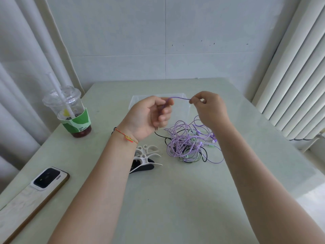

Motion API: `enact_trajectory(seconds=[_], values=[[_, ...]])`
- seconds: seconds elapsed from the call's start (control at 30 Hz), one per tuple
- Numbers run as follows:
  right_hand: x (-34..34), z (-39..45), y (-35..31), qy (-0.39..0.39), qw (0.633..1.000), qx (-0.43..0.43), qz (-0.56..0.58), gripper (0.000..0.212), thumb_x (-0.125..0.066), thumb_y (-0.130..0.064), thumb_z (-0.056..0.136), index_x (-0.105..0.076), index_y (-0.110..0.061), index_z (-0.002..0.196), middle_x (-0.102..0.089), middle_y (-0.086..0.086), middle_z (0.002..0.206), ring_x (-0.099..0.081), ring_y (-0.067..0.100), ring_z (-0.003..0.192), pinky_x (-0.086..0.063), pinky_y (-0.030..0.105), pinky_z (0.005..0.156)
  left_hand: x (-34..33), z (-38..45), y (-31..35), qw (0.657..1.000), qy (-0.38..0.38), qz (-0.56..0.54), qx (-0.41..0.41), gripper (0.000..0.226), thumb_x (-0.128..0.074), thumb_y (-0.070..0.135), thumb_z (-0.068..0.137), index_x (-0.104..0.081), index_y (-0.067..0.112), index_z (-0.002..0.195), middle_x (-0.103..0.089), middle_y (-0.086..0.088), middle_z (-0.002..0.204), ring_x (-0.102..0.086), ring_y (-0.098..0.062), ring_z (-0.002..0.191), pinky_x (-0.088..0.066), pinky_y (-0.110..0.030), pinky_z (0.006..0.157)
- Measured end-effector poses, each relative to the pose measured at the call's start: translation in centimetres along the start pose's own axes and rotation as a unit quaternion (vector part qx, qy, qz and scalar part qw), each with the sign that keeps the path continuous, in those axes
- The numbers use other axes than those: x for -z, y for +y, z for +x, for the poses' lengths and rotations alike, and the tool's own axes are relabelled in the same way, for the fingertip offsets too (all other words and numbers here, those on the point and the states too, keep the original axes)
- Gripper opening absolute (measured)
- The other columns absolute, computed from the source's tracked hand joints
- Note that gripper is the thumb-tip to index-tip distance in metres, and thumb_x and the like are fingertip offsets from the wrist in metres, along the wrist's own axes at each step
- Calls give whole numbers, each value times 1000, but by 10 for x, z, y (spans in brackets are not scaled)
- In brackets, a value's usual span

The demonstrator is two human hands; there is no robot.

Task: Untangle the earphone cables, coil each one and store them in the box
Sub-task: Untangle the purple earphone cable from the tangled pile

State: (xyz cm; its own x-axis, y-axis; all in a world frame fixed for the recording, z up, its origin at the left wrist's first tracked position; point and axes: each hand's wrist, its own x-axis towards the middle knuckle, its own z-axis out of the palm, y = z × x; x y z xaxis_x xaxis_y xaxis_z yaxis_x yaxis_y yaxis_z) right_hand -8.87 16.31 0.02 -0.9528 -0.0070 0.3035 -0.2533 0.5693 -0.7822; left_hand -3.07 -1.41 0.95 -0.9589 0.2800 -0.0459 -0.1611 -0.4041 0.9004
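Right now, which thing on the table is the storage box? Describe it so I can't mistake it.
Start at the pale green table and go to its far middle, behind the raised hands. The box is a clear plastic rectangular container, partly hidden by the left hand and right hand. Unlike the tangled cables in front and the lidded drink cup at left, it is see-through, straight-walled and open-topped.

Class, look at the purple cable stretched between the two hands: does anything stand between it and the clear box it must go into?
Nothing solid blocks the way: the purple cable is held by the left hand and right hand just above the open clear box. But it trails down into the tangle of other cables, which holds it back.
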Motion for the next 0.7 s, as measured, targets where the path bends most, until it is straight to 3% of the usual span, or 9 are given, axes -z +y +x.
enact_trajectory(seconds=[0.17, 0.3, 0.43, 0.53, 0.6, 0.7], values=[[-9, -8, -5, -110, 992, 21, -51, 19, -54, -18, 92, -71, -22, 84, -51, -7, 60, -43, 12, 44, -33, 23, 45, -5, 0, 1, 988, -13, -134, -72, 23, -49, 8, 87, -70, 3, 93, -67, -6, 87, -66, -16, 78, -46, -18, 56], [-11, -16, -13, -177, 979, 58, -87, 18, -55, -24, 93, -71, -24, 84, -45, -7, 55, -43, 2, 37, -30, 20, 45, -4, 0, 1, 991, 48, -76, -98, 23, -48, 19, 97, -70, 13, 98, -74, 0, 93, -71, -15, 88, -56, -23, 68], [-9, -25, -23, -266, 956, 84, -89, 17, -58, -27, 92, -73, -22, 89, -49, -5, 58, -43, 11, 50, -31, 14, 44, 0, 0, 1, 990, 89, -21, -111, 19, -48, 22, 99, -66, 18, 104, -74, 4, 99, -72, -14, 92, -54, -20, 61], [-8, -29, -28, -298, 946, 95, -85, 16, -58, -30, 92, -73, -25, 88, -54, -1, 64, -52, 18, 62, -41, 25, 59, 4, 1, 0, 989, 94, 2, -115, 20, -49, 13, 99, -65, 16, 110, -72, 0, 110, -70, -17, 100, -53, -19, 57], [-7, -30, -30, -300, 945, 100, -80, 14, -60, -34, 91, -72, -26, 88, -56, -4, 65, -52, 17, 61, -42, 28, 60, 7, 2, -2, 989, 98, 14, -112, 22, -50, 7, 97, -65, 15, 111, -72, -2, 112, -69, -18, 103, -53, -19, 57], [-3, -31, -31, -282, 949, 120, -76, 14, -63, -34, 90, -71, -22, 90, -51, -9, 60, -43, 5, 51, -35, 17, 53, 8, 4, -5, 988, 111, 32, -107, 20, -49, 2, 97, -65, 11, 106, -73, -5, 106, -71, -19, 99, -55, -21, 58]])
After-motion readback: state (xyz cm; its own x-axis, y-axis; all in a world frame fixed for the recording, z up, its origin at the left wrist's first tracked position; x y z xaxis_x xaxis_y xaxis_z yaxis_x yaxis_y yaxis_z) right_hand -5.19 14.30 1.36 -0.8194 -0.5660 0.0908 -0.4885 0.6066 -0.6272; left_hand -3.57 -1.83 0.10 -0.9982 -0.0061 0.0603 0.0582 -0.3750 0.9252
